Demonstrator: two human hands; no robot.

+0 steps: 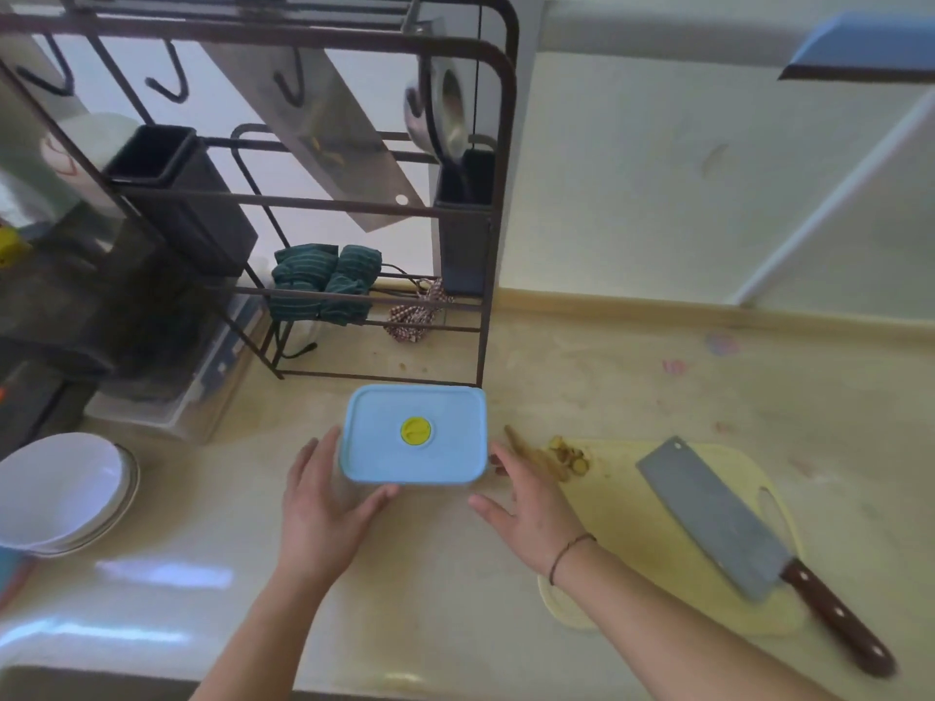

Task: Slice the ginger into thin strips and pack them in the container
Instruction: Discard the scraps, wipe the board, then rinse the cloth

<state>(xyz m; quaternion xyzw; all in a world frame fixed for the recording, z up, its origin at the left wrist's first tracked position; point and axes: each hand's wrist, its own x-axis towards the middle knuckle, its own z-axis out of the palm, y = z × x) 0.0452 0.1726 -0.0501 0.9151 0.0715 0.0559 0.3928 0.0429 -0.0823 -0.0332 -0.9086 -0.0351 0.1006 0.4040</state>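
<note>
You cannot see inside the container (414, 435): its blue lid (384, 422) with the yellow-green valve (416, 431) covers it fully, and the clear body below is barely visible. Your left hand (324, 503) hides the container's left wall; its fingers (316, 455) lie straight along that side, with the thumb touching the lid's near edge. Your right hand (531, 503) sits just beside the right wall, fingers relaxed and spread, and whether they touch the container is hard to tell. The container stands on the counter (455, 589) between both hands. Ginger scraps (569, 455), blurred, lie at the far-left corner of the cutting board (652, 538), partly behind your right hand. A cleaver (718, 518) rests on the board.
</note>
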